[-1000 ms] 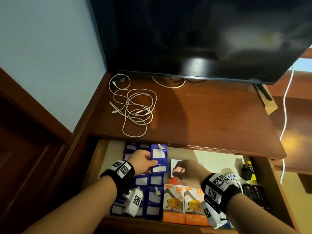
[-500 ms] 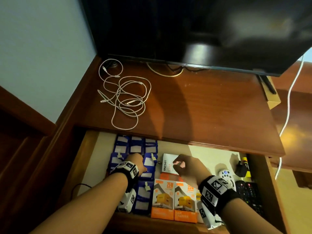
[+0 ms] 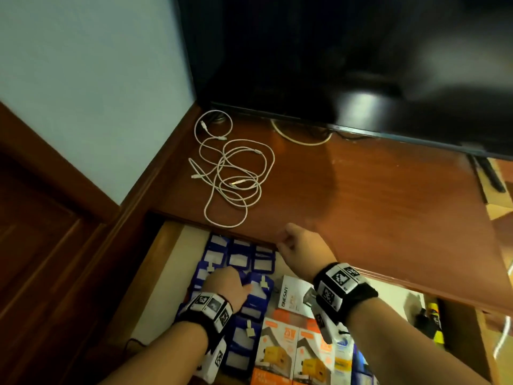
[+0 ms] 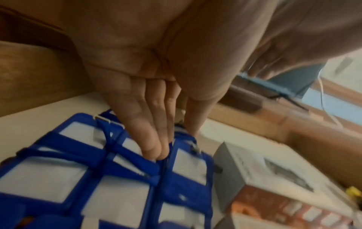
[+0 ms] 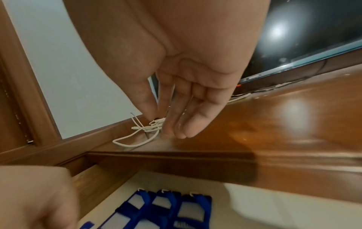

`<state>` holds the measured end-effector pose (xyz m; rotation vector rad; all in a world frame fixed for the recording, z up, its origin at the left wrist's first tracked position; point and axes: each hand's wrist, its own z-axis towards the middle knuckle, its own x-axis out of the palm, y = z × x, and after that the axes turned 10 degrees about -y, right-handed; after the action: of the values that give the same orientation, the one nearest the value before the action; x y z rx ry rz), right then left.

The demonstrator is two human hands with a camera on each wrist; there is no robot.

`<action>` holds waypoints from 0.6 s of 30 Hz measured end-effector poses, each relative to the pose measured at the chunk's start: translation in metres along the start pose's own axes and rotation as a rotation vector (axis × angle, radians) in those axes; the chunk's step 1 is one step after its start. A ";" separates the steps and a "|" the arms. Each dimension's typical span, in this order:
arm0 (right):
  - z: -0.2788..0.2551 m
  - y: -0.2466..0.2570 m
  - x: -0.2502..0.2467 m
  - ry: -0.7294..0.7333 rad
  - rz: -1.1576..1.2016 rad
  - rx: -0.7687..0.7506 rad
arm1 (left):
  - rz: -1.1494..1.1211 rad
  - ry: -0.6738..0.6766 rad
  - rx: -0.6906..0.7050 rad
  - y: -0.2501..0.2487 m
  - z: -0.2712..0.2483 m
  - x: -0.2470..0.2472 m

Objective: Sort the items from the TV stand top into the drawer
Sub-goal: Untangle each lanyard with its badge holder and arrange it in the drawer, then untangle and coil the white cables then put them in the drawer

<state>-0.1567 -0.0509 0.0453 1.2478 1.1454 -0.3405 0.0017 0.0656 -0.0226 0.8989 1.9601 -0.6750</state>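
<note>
My right hand (image 3: 301, 247) is up out of the drawer (image 3: 163, 262) now — half a second ago it was down at the white box (image 3: 291, 294), and here it hangs over the front edge of the TV stand top (image 3: 374, 195). Fingers loose and a little apart, holding nothing; the wrist view shows them straight-ish, pointing at the white cable (image 3: 236, 176). That cable lies in a loose tangle at about ten o'clock from the hand, near but not touching. As far as I can see it's the last loose thing on the top, so I judge it's next to go in.

My left hand (image 3: 226, 286) stays down in the drawer on the blue card holders (image 3: 238, 257), same spot as a moment ago. Fingers together, tips pressed into the seam between two holders, thumb on the far side of one. Whether that's a real pinch or just a nudge, I can't tell.

So the boxes look settled, and the job has swung from tidying inside to fetching from above.

Writing: the white box at five o'clock from the left hand reads "ONESAM", as best I can make out, down its side. The orange boxes (image 3: 294, 354) at the drawer's front carry a large number that I can't read cleanly. The TV (image 3: 361, 65) stands along the back at twelve o'clock, its badge too small to make out.
</note>
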 end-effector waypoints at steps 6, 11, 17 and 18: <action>0.058 0.043 0.016 0.031 -0.050 -0.068 | -0.232 -0.234 0.004 0.047 -0.020 -0.063; 0.097 0.066 0.036 0.033 -0.155 0.028 | -0.336 -0.368 0.088 0.081 -0.005 -0.114; 0.115 0.066 0.035 0.130 -0.386 0.124 | -0.428 -0.374 0.210 0.103 0.021 -0.138; 0.114 0.069 0.031 0.115 -0.389 0.116 | -0.468 -0.359 0.231 0.104 0.024 -0.142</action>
<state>-0.0350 -0.1144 0.0465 1.1519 1.4875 -0.6391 0.1494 0.0627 0.0758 0.4021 1.7926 -1.2599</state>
